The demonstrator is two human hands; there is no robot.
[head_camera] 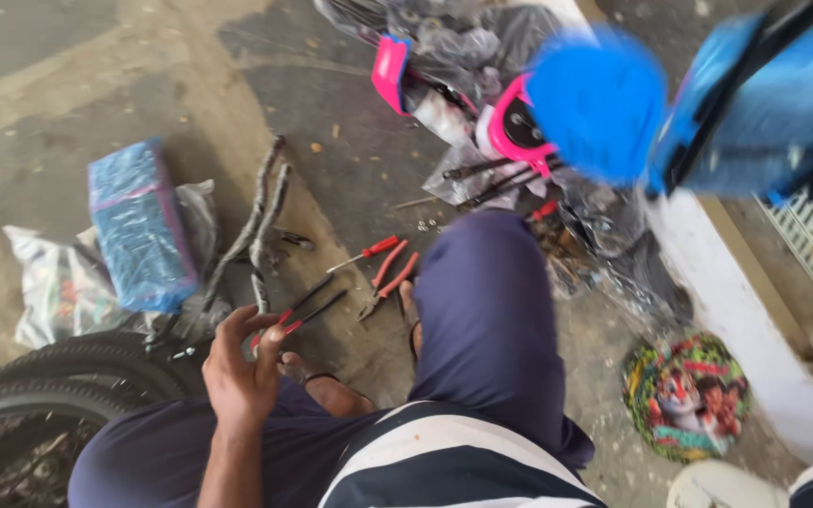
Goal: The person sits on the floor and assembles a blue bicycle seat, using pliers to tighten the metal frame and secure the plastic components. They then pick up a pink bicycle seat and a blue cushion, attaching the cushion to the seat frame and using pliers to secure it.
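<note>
Two tyres [58, 372] – one red-handled screwdriver [367, 252] – two pliers [386, 280] – one blue box [138, 226].

Surface: bare concrete floor [39, 103], stained and patchy, with small debris scattered on it.
Left side: clear plastic bag [54, 282] with a blue wrapped box [138, 226] resting on it.
Lower left: two black bicycle tyres [58, 376] lying flat.
Centre: red-handled pliers [386, 279] beside a red-handled screwdriver [366, 254]; small loose washers or nuts [428, 225] just beyond.
Centre-left: wrapped metal frame tubes [265, 212].
Top: crumpled plastic wrapping [472, 47] holding pink parts [390, 71].
Lower right: round disc with a cartoon print [687, 395], near a white kerb [736, 301].
</note>
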